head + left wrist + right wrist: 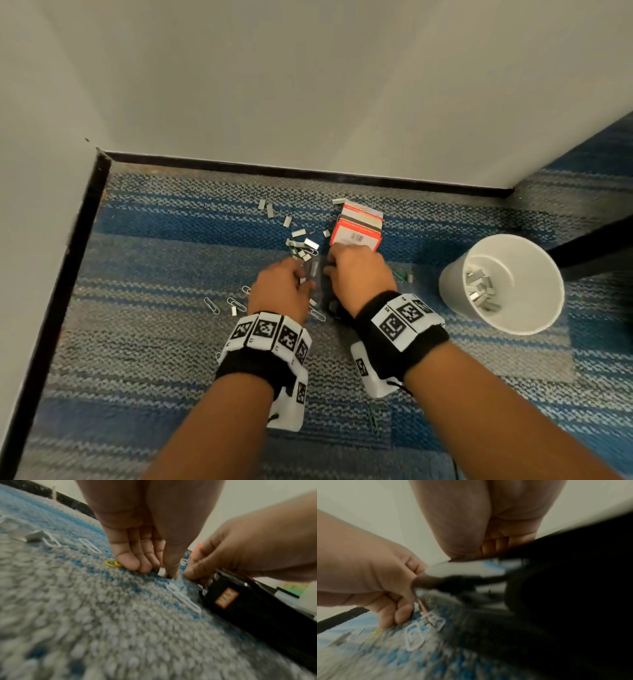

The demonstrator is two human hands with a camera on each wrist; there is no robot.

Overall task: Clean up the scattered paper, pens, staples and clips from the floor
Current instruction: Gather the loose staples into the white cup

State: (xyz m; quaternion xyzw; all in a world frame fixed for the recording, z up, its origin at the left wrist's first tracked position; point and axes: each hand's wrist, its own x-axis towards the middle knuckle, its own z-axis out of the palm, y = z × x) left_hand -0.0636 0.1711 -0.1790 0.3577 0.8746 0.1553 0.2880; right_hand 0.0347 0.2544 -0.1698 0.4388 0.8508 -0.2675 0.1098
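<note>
My left hand (287, 284) (137, 547) is down on the carpet, and its fingertips pinch a small silver staple strip (162, 573). Right beside it, my right hand (358, 270) (248, 550) curls over the front end of a black stapler (322, 291) (248, 608) marked MAX. More staple strips (303, 241) lie scattered just beyond my hands. Silver paper clips (212, 305) (185, 597) and a yellow clip (113, 563) lie around my left hand. The right wrist view is blurred, showing my left hand (368, 581), clips (414, 638) and the dark stapler (556, 601).
A red and white staple box (358, 229) lies open beyond my right hand. A white cup (452, 294) with staple strips (479, 289) inside stands to the right. Green clips (373, 419) lie near my forearms. Walls with black skirting (274, 169) close the corner.
</note>
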